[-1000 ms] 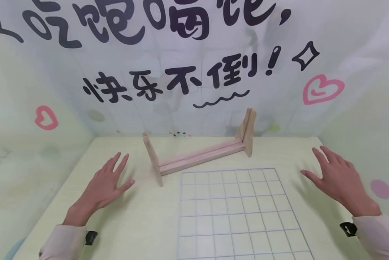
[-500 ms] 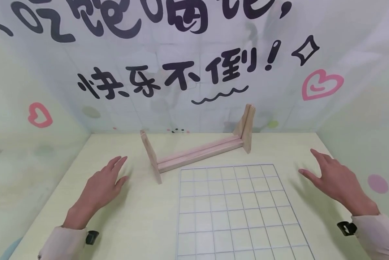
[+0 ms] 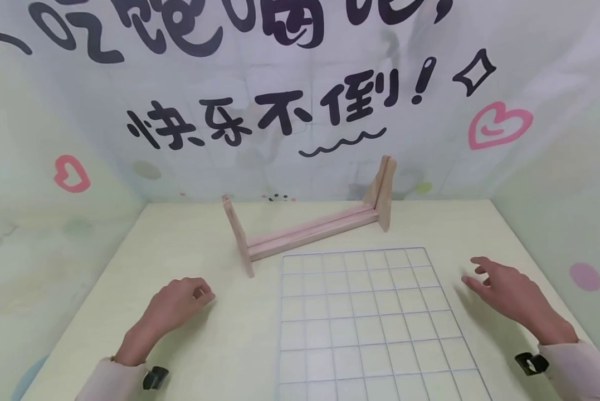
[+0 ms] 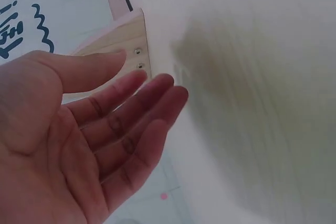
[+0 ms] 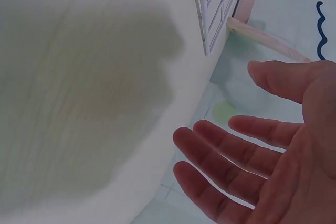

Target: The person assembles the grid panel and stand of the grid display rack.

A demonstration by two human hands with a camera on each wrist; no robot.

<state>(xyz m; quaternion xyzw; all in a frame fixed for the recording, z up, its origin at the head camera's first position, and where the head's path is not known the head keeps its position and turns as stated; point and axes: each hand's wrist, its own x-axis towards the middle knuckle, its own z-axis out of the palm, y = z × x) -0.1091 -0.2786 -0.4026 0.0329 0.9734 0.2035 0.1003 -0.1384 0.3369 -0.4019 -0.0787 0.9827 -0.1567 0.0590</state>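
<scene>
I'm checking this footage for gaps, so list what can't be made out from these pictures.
Head view: the near end of the wire grid is cut off by the bottom edge.
Head view: the upper line of writing is cut off by the top edge.
Left wrist view: part of the wooden stand is hidden behind the left hand.
Right wrist view: most of the wire grid is cut off by the top edge.

an upright wooden stand (image 3: 313, 233) sits askew near the counter's (image 3: 219, 345) back edge; a wire grid (image 3: 356, 317) lies flat before it.
</scene>
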